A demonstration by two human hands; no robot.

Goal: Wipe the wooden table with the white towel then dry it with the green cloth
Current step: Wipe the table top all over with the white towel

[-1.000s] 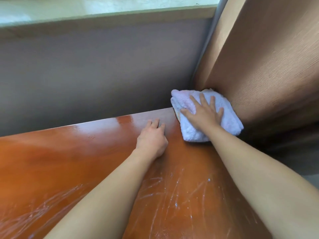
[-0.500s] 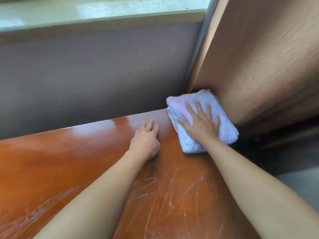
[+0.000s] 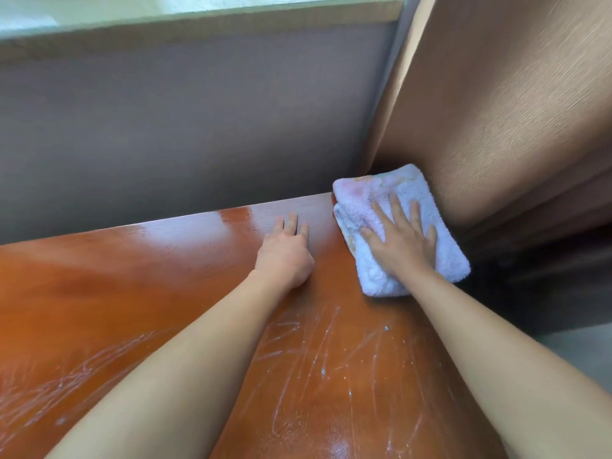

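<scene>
A folded white towel (image 3: 374, 279) lies on the far right corner of the glossy orange-brown wooden table (image 3: 116, 293), partly hanging past the edge. My right hand (image 3: 402, 238) presses flat on the towel with its fingers spread and straight. To its left, my left hand (image 3: 286, 255) rests on the bare tabletop, fingers pointing toward the far edge. Wet streaks and smears cover the table's near part. No green cloth is in view.
A grey-brown wall (image 3: 182, 127) rises just behind the table's far edge, with a pale window sill (image 3: 165, 11) on top. A brown curtain (image 3: 513, 111) hangs against the table's right corner, touching the towel. A strip of grey floor (image 3: 583, 352) shows at the right.
My right hand has slid the towel slightly back along the right corner of the table. My left hand has kept its place on the tabletop beside it.
</scene>
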